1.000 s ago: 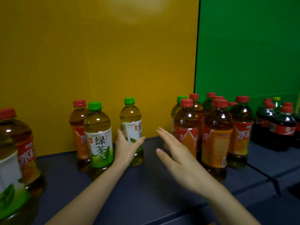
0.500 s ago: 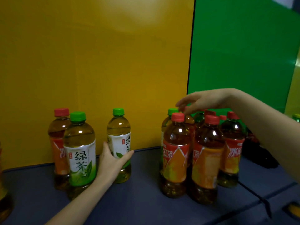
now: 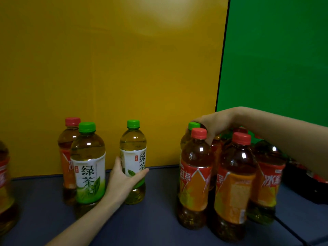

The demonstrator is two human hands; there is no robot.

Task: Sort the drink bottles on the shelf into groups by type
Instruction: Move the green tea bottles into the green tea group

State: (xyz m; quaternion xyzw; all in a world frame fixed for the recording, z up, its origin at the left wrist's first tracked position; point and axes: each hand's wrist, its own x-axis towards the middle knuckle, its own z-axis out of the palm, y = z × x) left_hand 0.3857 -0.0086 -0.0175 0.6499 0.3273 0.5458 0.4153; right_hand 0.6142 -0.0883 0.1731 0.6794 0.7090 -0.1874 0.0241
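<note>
On the dark blue shelf (image 3: pixel 159 219) every bottle stands upright and capped. The middle green tea bottle (image 3: pixel 136 144) holds pale yellow-green liquid up into its shoulder. It has a green cap and a white label with dark characters and a green leaf band at the foot. The left hand (image 3: pixel 122 176) grips it at label height, thumb across the front and fingers round the far side. Just to its left, apart from it, a second green tea bottle (image 3: pixel 88 166) of the same look stands in front of a red-capped bottle (image 3: pixel 68 148) of amber-brown tea with an orange and red label. In the cluster on the right, three red-capped tea bottles (image 3: pixel 234 183) with amber-brown liquid and orange labels stand pressed close together. Behind the front one stands a green-capped bottle (image 3: pixel 185 139), mostly hidden. The right hand (image 3: pixel 214 125) comes in from above, fingers curled over its cap and thumb down beside its neck, holding the top. The hands are well apart, each clamped on its own bottle. Another bottle (image 3: pixel 5 183) is cut off by the left edge, and dark bottles (image 3: pixel 301 174) at far right are blurred. Behind stand a yellow panel (image 3: pixel 106 68) and a green panel (image 3: pixel 275 59).
</note>
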